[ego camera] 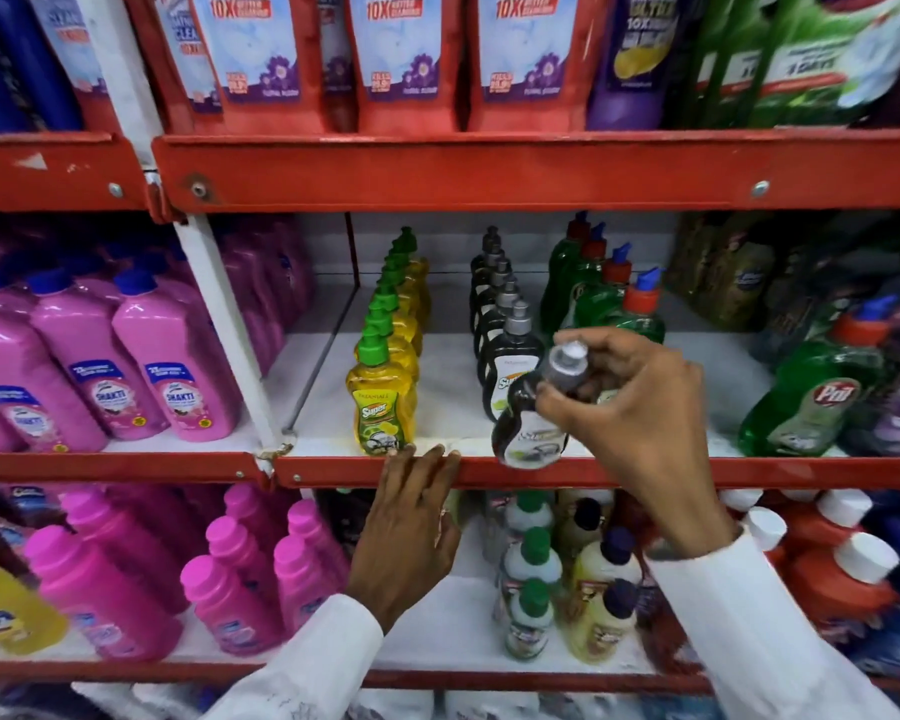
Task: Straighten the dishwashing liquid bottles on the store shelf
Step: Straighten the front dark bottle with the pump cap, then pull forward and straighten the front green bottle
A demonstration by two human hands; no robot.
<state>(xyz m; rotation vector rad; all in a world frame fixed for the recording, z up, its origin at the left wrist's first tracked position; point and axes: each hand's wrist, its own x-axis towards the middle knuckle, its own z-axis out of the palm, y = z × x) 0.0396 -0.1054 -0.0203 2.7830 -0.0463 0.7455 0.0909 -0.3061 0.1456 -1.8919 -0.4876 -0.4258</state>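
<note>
On the middle shelf [619, 472] a row of yellow dishwashing bottles with green caps [383, 402] runs front to back. To its right stands a row of black bottles with grey caps [507, 350]. My right hand [640, 407] grips the neck of one black bottle [531, 428], tilted, its base at the shelf's front lip. My left hand [411, 522] rests its fingertips on the red shelf edge just below the front yellow bottle, holding nothing. Green bottles with red caps [619, 298] form a third row further right.
Pink bottles [167, 376] fill the bay to the left and the shelf below. A large green bottle [811, 402] stands at the right. Red refill pouches [401, 54] hang on the shelf above. Small bottles [531, 579] crowd the lower shelf under my hands.
</note>
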